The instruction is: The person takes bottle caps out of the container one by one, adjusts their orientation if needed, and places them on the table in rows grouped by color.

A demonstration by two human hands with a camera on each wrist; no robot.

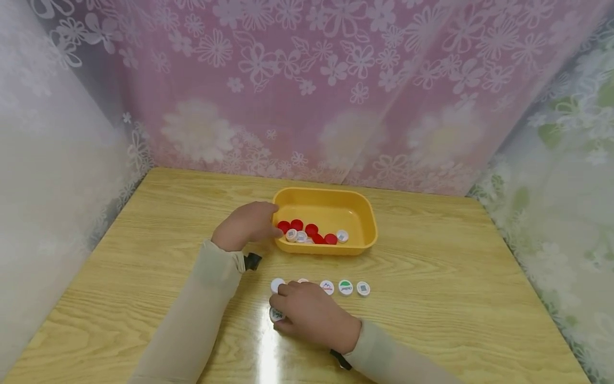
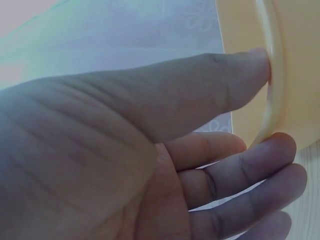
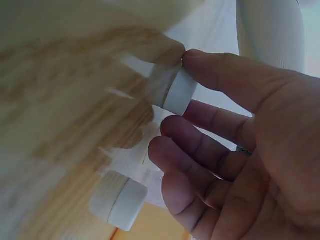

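Observation:
My right hand (image 1: 314, 312) pinches a white bottle cap (image 1: 276, 314) with a dark print on top, low over the table in front of the row. In the right wrist view the thumb and a fingertip press the sides of this bottle cap (image 3: 180, 93). Just beyond the hand, several white caps lie in a row, among them a plain cap (image 1: 277, 285) at the left end and a green-marked cap (image 1: 345, 288). At the left end of a yellow plastic tray (image 1: 371, 226), my left hand (image 1: 247, 224) touches the rim, its fingers fairly straight.
Inside the tray, red caps (image 1: 311, 230) and white caps (image 1: 342, 236) gather along the near side. The wood-grain table (image 1: 455, 277) meets a pink floral curtain (image 1: 297, 106) at the back. Pale floral sheets (image 1: 571, 176) hang at both sides.

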